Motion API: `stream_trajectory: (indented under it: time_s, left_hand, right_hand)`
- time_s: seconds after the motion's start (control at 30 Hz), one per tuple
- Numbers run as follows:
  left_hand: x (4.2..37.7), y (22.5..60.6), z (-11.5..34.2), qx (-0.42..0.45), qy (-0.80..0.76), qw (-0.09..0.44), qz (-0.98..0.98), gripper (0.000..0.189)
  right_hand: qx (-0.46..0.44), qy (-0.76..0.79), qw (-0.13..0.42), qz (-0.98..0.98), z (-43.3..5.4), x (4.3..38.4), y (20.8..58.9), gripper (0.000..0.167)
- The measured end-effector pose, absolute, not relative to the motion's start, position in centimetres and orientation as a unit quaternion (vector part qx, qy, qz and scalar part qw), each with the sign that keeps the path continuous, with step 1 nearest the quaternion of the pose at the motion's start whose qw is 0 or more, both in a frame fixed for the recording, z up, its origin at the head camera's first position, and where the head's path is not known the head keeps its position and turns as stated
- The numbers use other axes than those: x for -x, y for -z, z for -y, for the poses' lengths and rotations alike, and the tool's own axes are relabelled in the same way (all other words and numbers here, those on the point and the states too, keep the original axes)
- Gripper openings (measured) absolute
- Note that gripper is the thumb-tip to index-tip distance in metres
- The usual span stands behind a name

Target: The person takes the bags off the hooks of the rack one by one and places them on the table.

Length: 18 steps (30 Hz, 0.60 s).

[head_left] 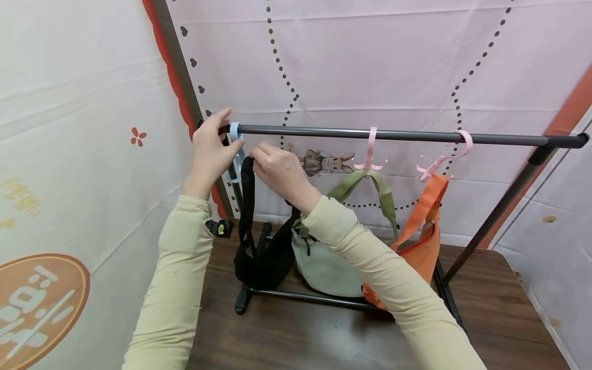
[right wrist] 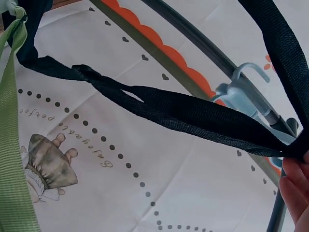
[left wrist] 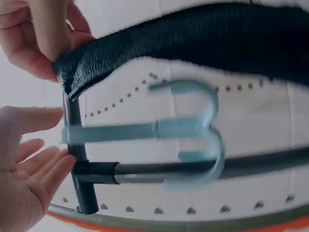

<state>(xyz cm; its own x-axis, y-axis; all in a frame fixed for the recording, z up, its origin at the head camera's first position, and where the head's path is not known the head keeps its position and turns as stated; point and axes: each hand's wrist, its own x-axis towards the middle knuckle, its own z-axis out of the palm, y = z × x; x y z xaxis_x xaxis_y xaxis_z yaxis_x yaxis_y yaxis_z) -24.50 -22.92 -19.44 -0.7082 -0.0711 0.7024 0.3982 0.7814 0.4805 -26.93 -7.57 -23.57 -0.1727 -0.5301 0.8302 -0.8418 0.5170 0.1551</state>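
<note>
My right hand (head_left: pixel 284 173) pinches the top of a black bag's strap (head_left: pixel 248 198), just right of a light blue hook (left wrist: pixel 183 127). The black bag (head_left: pixel 265 268) hangs low beneath that strap. In the left wrist view the strap crosses above the hook, apart from its prongs. My left hand (head_left: pixel 209 153) is at the left end of the black rail (head_left: pixel 305 132), beside the blue hook's top. Its fingers (left wrist: pixel 50 169) are extended, with the tips by the rail, and the thumb is near the hook without curling round it.
Two pink hooks hang farther right on the rail. One pink hook (head_left: pixel 370 154) carries a pale green bag (head_left: pixel 328 270); the other pink hook (head_left: pixel 435 167) carries an orange bag (head_left: pixel 425 249). The rack stands on a brown wooden table (head_left: pixel 296 334), with printed cloth (head_left: pixel 370 61) behind.
</note>
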Motion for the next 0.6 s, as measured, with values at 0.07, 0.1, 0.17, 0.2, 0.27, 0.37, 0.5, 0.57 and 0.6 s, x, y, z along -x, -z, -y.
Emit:
stream_trajectory:
  time_s: [0.07, 0.1, 0.17, 0.2, 0.27, 0.37, 0.5, 0.57, 0.6]
  left_hand:
    - [24.0, 20.0, 22.8, 0.088, 0.368, 0.391, 0.839, 0.051]
    - [23.7, 20.4, 22.8, 0.088, 0.386, 0.404, 0.825, 0.051]
    - [22.8, 21.5, 22.7, 0.093, 0.402, 0.432, 0.802, 0.047]
    - [22.3, 22.1, 22.6, 0.096, 0.403, 0.442, 0.796, 0.046]
    - [21.1, 23.8, 22.4, 0.112, 0.393, 0.446, 0.796, 0.047]
    - [19.1, 27.0, 22.4, 0.129, 0.374, 0.412, 0.821, 0.059]
    - [16.6, 32.1, 22.5, 0.088, 0.357, 0.305, 0.879, 0.089]
    - [15.6, 34.6, 22.5, 0.049, 0.353, 0.251, 0.9, 0.101]
    - [15.1, 35.8, 22.5, 0.036, 0.354, 0.231, 0.906, 0.105]
  right_hand:
    - [-0.46, -0.171, 0.451, 0.746, 7.4, 26.7, 23.6, 0.014]
    - [-0.46, -0.172, 0.449, 0.746, 7.3, 26.6, 23.7, 0.014]
    - [-0.461, -0.177, 0.448, 0.745, 7.1, 26.4, 23.7, 0.015]
    - [-0.462, -0.18, 0.448, 0.744, 7.1, 26.3, 23.7, 0.015]
    - [-0.463, -0.183, 0.45, 0.742, 6.9, 26.0, 23.6, 0.014]
    - [-0.466, -0.18, 0.452, 0.739, 6.7, 25.4, 23.3, 0.015]
    - [-0.472, -0.173, 0.453, 0.736, 6.3, 24.8, 22.9, 0.016]
    - [-0.471, -0.17, 0.456, 0.736, 6.2, 24.5, 22.7, 0.016]
    - [-0.471, -0.17, 0.459, 0.734, 6.1, 24.4, 22.6, 0.016]
